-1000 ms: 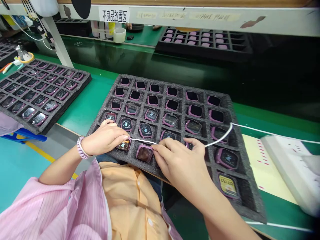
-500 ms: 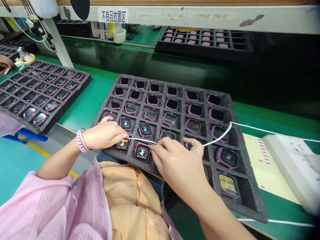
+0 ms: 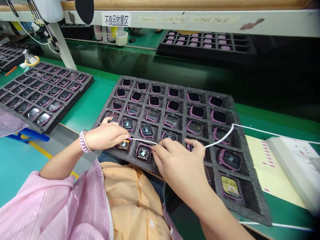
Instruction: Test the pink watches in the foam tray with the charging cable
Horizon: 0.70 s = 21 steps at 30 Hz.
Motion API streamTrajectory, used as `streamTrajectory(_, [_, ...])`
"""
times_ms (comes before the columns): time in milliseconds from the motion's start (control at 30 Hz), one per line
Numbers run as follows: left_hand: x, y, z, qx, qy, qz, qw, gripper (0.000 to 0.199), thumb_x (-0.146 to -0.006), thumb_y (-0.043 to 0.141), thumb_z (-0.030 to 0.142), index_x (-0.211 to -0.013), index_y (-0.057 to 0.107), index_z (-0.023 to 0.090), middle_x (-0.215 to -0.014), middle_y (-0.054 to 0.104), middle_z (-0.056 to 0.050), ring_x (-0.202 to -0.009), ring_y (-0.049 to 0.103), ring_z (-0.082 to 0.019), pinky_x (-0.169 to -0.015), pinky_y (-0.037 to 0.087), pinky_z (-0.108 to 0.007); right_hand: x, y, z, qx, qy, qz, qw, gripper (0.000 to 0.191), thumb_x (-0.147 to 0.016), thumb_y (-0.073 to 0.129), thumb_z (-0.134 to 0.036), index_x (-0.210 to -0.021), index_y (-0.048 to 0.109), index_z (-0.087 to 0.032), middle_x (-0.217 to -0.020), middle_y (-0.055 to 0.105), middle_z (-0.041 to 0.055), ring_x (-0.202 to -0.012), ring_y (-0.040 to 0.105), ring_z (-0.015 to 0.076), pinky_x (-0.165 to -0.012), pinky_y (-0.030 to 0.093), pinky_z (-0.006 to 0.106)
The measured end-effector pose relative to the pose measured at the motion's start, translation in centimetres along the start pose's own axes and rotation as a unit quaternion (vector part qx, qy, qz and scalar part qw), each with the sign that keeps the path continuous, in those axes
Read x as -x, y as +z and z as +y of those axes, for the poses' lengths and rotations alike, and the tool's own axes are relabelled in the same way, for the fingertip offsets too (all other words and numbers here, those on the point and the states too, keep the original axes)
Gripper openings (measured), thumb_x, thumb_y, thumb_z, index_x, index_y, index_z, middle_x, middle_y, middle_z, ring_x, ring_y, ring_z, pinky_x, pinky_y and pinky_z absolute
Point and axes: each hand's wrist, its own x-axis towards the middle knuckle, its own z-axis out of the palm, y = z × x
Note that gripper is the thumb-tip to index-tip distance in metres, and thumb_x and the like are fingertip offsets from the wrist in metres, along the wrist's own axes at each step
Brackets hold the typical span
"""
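A dark grey foam tray (image 3: 250, 166) lies in front of me, its compartments holding several smartwatches with purple-pink cases. My left hand (image 3: 109, 136) is over its near left corner, fingers bent, at the end of a white cable (image 3: 143, 140); what lies under the fingers is hidden. Just below the thumb is a lit smartwatch (image 3: 124, 145). Between the hands, another watch (image 3: 143, 153) shows a lit dial. My right hand (image 3: 181, 160) pinches the cable at its fingertips, and the cable runs on to the right behind it. A yellow-faced watch (image 3: 230, 186) sits at the near right.
At left stands a second foam tray (image 3: 53, 115) of watches. A white power strip (image 3: 290, 166) and a pale yellow sheet (image 3: 262, 163) are at right. A shelf beam (image 3: 200, 23) crosses above, with another tray (image 3: 200, 53) and a tape roll (image 3: 121, 38) behind it.
The whole view has shifted slightly, so everything sits a little lower and further right. Both hands keep their places over the tray and along the cable.
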Motion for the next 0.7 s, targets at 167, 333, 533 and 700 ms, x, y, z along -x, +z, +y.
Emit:
streamTrajectory(167, [0.3, 0.0, 0.4, 0.028, -0.018, 0.020, 0.999, 0.030, -0.103, 0.040, 0.031, -0.104, 0.068, 0.022, -0.106, 0.074, -0.001, -0.101, 0.062, -0.020, -0.114, 0.017, -0.049, -0.1, 0.1, 0.0, -0.004, -0.004, 0.005, 1.000, 0.034, -0.098, 0.045, -0.007, -0.076, 0.069, -0.017, -0.073, 0.061, 0.0017, -0.071, 0.055, 0.0191, -0.093, 0.021, 0.044])
streamTrajectory(333, [0.7, 0.3, 1.1, 0.016, -0.086, 0.148, 0.985, 0.011, -0.094, 0.059, 0.026, -0.095, 0.069, 0.023, -0.095, 0.074, 0.001, -0.093, 0.065, -0.020, -0.116, 0.015, -0.056, -0.1, -0.2, -0.3, 0.033, 0.026, 0.034, 0.999, 0.034, -0.101, 0.048, -0.010, -0.073, 0.065, -0.017, -0.072, 0.061, 0.0005, -0.068, 0.055, 0.0198, -0.093, 0.024, 0.045])
streamTrajectory(533, [1.2, 1.1, 2.3, 0.091, -0.040, 0.374, 0.922, 0.013, -0.095, 0.060, 0.031, -0.091, 0.069, 0.022, -0.091, 0.075, 0.001, -0.082, 0.066, -0.016, -0.114, 0.029, -0.048, 1.3, -3.0, 0.5, -0.075, 0.096, 0.150, 0.981, 0.011, -0.102, 0.054, -0.018, -0.094, 0.062, -0.018, -0.105, 0.066, 0.0102, -0.095, 0.064, 0.0272, -0.093, 0.037, 0.047])
streamTrajectory(700, [1.8, 3.1, 6.0, 0.255, 0.192, 0.319, 0.892, 0.010, -0.095, 0.064, 0.026, -0.088, 0.068, 0.020, -0.080, 0.075, 0.003, -0.069, 0.067, -0.009, -0.103, 0.042, -0.033, 4.9, -5.9, 0.6, -0.340, 0.068, 0.099, 0.933, 0.016, -0.102, 0.044, -0.013, -0.107, 0.055, -0.023, -0.107, 0.068, 0.0094, -0.111, 0.064, 0.0248, -0.098, 0.049, 0.041])
